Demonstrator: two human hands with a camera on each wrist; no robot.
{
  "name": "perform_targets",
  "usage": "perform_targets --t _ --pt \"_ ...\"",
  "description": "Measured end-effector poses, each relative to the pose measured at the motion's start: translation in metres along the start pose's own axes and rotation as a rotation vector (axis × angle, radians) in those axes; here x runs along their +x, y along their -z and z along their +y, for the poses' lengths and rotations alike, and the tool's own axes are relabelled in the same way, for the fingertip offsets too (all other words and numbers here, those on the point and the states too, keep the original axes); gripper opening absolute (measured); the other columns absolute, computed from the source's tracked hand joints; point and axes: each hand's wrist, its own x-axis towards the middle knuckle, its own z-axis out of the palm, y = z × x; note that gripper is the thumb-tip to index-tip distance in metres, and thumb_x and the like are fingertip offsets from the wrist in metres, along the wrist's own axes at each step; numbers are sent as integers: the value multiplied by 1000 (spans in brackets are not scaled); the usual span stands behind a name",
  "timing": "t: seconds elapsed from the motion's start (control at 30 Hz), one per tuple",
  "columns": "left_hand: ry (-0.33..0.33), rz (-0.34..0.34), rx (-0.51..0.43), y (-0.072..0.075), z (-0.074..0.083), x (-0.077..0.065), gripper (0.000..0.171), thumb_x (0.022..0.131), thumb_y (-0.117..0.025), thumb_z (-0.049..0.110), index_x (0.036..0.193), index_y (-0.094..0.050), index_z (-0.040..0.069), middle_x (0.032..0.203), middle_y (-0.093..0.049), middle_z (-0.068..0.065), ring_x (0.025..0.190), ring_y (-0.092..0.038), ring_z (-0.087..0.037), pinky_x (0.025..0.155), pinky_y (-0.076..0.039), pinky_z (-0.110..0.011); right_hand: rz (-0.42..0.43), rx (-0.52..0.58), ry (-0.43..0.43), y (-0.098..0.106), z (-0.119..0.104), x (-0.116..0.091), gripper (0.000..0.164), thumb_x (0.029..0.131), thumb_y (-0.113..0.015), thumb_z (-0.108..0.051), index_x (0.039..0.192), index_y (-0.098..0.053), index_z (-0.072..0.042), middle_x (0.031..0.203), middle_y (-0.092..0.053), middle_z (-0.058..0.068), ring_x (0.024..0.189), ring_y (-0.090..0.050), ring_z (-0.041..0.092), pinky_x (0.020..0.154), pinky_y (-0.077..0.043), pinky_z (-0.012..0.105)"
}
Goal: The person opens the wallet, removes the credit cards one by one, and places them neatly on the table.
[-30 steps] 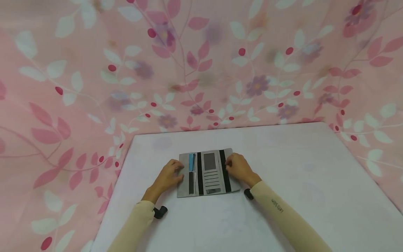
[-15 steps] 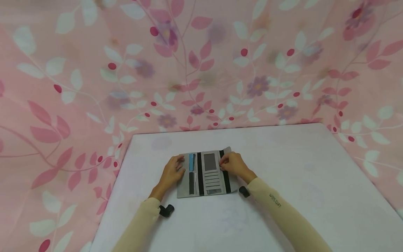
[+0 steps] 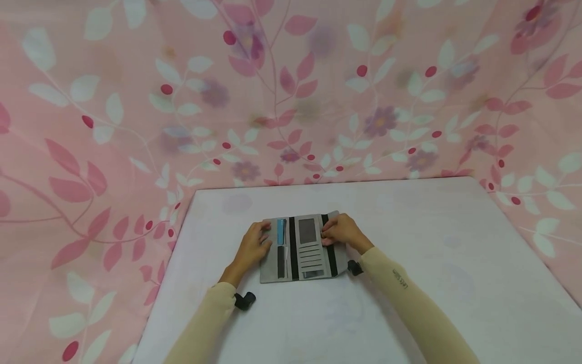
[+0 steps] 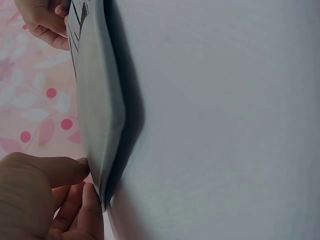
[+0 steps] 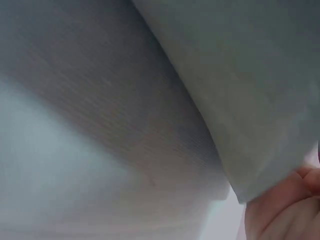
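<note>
A grey wallet (image 3: 269,263) lies unfolded on the white table in the head view, with pockets, slots and two black strips. A blue card (image 3: 280,232) shows in its left panel, above a dark card (image 3: 281,262). My left hand (image 3: 249,247) rests its thumb and fingertips on the wallet's left panel. In the left wrist view, these fingers (image 4: 91,210) touch the wallet by its edge. My right hand (image 3: 344,231) pinches the wallet near the right black strip; what lies between those fingertips is too small to tell. The right wrist view shows the wallet's grey underside (image 5: 250,100) lifted off the table.
A white-covered table (image 3: 409,217) extends around the wallet. Pink floral cloth (image 3: 291,91) hangs behind it and along both sides. Each sleeved wrist carries a small black camera, such as the left one (image 3: 245,301).
My right hand has shifted a little left across the right black strip, and the wallet's right flap tilts up more. My left hand has slid slightly away from me along the left panel.
</note>
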Motion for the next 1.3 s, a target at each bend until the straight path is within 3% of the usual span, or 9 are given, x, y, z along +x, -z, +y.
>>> perform_targets --t 0.13,0.37,0.63,0.97,1.3 --pt "-17 5 8 -1 -1 0 53 83 -67 -13 132 -50 -2 125 -52 -13 124 -51 -27 98 -46 -25 1 4 -11 -1 -1 0 12 80 -78 -12 87 -74 -3 74 -70 6 60 -66 14 84 -53 38" --pt "-38 7 17 0 0 -2 52 84 -67 -13 132 -51 -2 125 -52 -13 123 -52 -28 98 -45 -26 -46 50 -11 -6 -4 1 12 79 -76 -4 89 -74 1 63 -69 6 53 -66 14 57 -54 25" --pt "-12 -4 9 -2 1 -2 51 85 -66 -12 132 -50 -2 126 -51 -12 125 -51 -25 100 -43 -23 -32 140 -6 -13 -1 -1 11 79 -74 -1 89 -73 4 80 -71 12 62 -70 19 59 -58 30" --pt "-30 11 33 1 4 -3 49 84 -67 -12 130 -52 -2 125 -52 -13 122 -53 -27 99 -45 -26 22 267 -22 -20 -2 -5 16 80 -68 5 96 -69 8 82 -71 15 61 -70 20 58 -58 32" --pt "-17 -1 20 0 3 -1 49 85 -66 -12 130 -52 -2 126 -52 -13 123 -52 -26 99 -44 -25 87 252 -27 -14 4 -8 15 84 -71 -2 98 -71 4 84 -72 12 63 -70 17 62 -58 29"
